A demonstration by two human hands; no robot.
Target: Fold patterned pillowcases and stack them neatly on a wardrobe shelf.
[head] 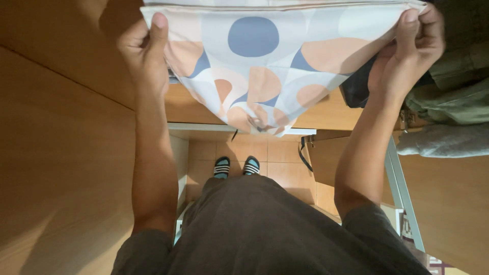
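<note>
While you look straight down, your left hand [145, 48] pinches the left corner of a patterned cloth [265, 61], thumb on top and fingers closed underneath it. Your right hand [410, 48] grips the right corner the same way, fingers curled shut around the edge. You hold the cloth stretched between both hands at the top of the view, well above the floor, and its middle sags down to a bunched point. It is pale with blue and peach circles and curves. Below it you see your dark shirt [265, 229] and, further down, your striped slippers [236, 166] on the tan tile floor [285, 163]. A wooden panel [61, 153] fills the left side. On the right, folded clothes [451, 112] in grey and olive lie on a wooden shelf [448, 193], just beside your right forearm.
</note>
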